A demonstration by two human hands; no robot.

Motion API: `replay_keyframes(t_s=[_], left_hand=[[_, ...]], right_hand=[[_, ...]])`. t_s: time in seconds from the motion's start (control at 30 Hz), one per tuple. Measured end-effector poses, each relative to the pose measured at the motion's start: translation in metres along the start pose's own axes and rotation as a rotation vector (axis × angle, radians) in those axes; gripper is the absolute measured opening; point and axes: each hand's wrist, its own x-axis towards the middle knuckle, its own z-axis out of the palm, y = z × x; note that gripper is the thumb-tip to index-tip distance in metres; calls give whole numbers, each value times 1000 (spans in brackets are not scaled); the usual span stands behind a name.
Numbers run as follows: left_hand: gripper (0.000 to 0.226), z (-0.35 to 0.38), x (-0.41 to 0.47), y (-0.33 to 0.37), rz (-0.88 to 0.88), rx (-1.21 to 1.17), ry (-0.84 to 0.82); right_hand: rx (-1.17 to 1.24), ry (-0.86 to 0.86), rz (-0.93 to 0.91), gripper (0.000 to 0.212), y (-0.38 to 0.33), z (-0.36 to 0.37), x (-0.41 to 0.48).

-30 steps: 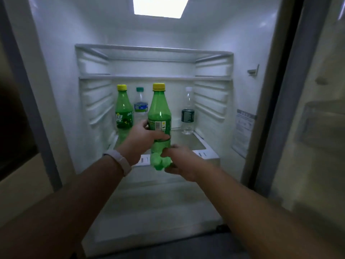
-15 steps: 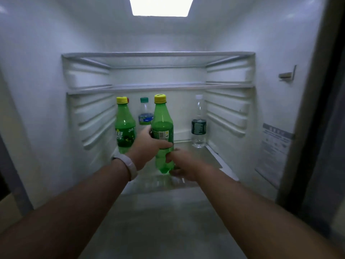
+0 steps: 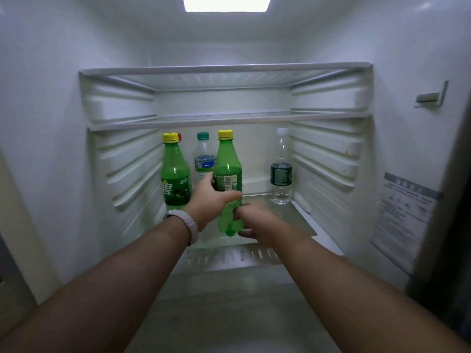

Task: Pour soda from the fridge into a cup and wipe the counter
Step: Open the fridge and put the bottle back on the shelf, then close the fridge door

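Note:
Inside the open fridge, a green soda bottle (image 3: pixel 227 171) with a yellow cap stands upright at the front of the glass shelf (image 3: pixel 293 215). My left hand (image 3: pixel 212 200) is wrapped around its middle, below the label. My right hand (image 3: pixel 260 221) holds its lower part and base from the right. A second green soda bottle (image 3: pixel 175 174) with a yellow cap stands just to the left, apart from my hands. No cup or counter is in view.
A clear water bottle with a green cap (image 3: pixel 204 156) stands behind the two sodas, and another water bottle with a dark label (image 3: pixel 280 169) stands at the right. A red cap peeks behind the left soda. Two bare shelves (image 3: pixel 224 118) sit above. Fridge walls close in both sides.
The view has moved closer into the fridge. Both hands keep their hold on the soda bottle, which now sits further in over the shelf, near the other bottles.

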Motion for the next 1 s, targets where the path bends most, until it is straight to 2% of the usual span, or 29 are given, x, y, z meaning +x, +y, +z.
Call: replay_keyframes(t_s=[0.13,0.33,0.47,0.53,0.63,0.73,0.87,1.0], left_hand=[[47,1,-4,-5,42,37,-14],[52,9,-8,-8,-26,129,38],[53,6,-28,5,31,182,129],[63,0,-43,13,78,245,150],[69,-12,-73,18,96,309,135],[58,-21,-110,19,164,436,125],[50,-31,-166,7,204,641,209],[51,-41,-225,-19,241,640,188]], right_hand=[[12,40,-8,26,1,1,-2],[-3,62,-38,8,3,3,-17],[-22,91,-89,13,2,-2,-37],[-65,144,-99,17,-1,-4,-49],[-235,259,-159,28,-5,-5,-71],[-457,276,-311,39,-6,-1,-105],[-864,318,-401,46,6,10,-149],[-1054,287,-432,42,39,22,-194]])
